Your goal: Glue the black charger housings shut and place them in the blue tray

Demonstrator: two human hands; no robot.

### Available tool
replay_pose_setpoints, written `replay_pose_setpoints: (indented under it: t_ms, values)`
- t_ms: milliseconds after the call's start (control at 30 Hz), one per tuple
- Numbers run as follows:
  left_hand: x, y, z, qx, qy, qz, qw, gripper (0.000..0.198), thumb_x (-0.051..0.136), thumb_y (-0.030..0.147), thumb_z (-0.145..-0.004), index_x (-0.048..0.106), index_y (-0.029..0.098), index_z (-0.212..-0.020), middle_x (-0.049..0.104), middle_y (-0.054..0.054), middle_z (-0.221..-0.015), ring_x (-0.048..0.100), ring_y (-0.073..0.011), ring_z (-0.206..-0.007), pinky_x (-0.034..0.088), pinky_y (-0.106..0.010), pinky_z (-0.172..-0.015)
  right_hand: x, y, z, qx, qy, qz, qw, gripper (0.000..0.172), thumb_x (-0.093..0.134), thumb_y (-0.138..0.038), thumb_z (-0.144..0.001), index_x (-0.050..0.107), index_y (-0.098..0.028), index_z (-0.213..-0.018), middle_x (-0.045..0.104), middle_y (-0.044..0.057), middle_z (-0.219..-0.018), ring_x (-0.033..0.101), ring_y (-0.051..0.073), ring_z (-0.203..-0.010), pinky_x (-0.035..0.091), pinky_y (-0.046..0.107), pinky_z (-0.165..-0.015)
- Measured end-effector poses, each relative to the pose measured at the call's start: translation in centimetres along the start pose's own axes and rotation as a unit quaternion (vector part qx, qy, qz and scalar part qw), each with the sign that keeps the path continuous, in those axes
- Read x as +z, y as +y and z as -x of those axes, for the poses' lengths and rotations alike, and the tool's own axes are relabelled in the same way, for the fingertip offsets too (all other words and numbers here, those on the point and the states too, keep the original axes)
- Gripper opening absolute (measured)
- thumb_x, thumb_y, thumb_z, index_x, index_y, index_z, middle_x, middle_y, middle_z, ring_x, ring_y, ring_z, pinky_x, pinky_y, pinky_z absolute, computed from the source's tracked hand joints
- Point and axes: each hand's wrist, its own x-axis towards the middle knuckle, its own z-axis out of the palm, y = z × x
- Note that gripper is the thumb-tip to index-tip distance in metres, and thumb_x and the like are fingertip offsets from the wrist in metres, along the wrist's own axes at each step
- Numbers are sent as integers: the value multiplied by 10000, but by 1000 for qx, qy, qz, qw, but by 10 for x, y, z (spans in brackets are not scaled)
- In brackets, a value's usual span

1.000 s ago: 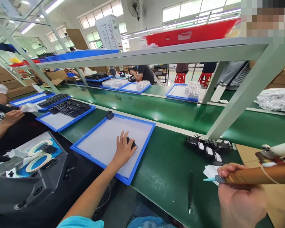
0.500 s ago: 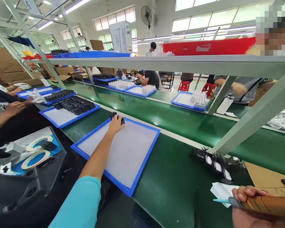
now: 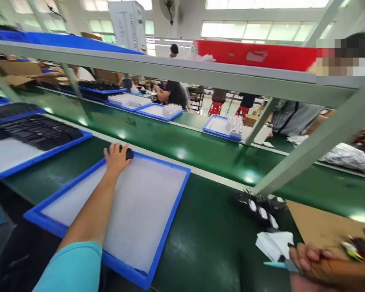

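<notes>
My left hand reaches to the far corner of a blue-rimmed tray lined with a white sheet. Its fingers are round a small black plastic part, mostly covered by the hand. At the lower right, my right hand grips a tool with an orange-brown handle and a light-blue tip; blur hides its exact kind. Just beyond that tip lies a crumpled white paper. Several black parts with white patches stand behind the paper.
Another blue tray on the left carries rows of black parts. A green conveyor belt runs behind the bench. A slanted metal post and overhead shelf frame the right side. Cardboard lies at right. People sit across.
The view has swung right and come nearer, so the trays sit further left. My left hand stays at the tray's far corner, its fingers more spread. My right hand still holds the tool.
</notes>
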Motion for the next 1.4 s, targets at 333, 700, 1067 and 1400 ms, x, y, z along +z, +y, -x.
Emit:
replay_pose_setpoints:
  t_ms: [333, 700, 1067, 1400]
  values:
    - [-40, 111, -2, 174, 122, 195, 958, 633, 397, 654, -891, 469, 172, -1296, 431, -116, -1426, 370, -331, -1332, 292, -527, -1107, 23, 13, 22, -86, -73, 112, 987, 184, 624, -396, -742, 632, -212, -752, 545, -9, -669, 505, 107, -528, 423, 246, -498]
    - [-40, 372, 130, 408, -322, 415, 747, 659, 666, 149, -661, 452, 170, -1284, 603, -125, -1230, 580, -286, -1130, 437, -458, -1005, 28, 15, 20, -79, -96, 84, 989, 187, 561, -374, -791, 634, -205, -762, 583, -5, -661, 526, 107, -517, 423, 241, -514]
    - [-67, 298, 120, 441, -469, 416, 642, 655, 453, 15, -629, 536, 251, -1235, 509, -69, -1359, 496, -211, -1256, 476, -361, -979, 32, 10, 24, -52, -113, 82, 989, 204, 559, -385, -798, 628, -200, -748, 598, -10, -669, 539, 104, -526, 423, 236, -529]
    - [-80, 272, 190, 323, -373, 360, 792, 836, 681, 334, -760, 260, 273, -1480, 539, -93, -1331, 558, -256, -1160, 472, -411, -972, 34, 5, 30, -25, -116, 76, 990, 201, 575, -393, -785, 624, -204, -738, 600, -16, -664, 550, 108, -527, 439, 238, -532]
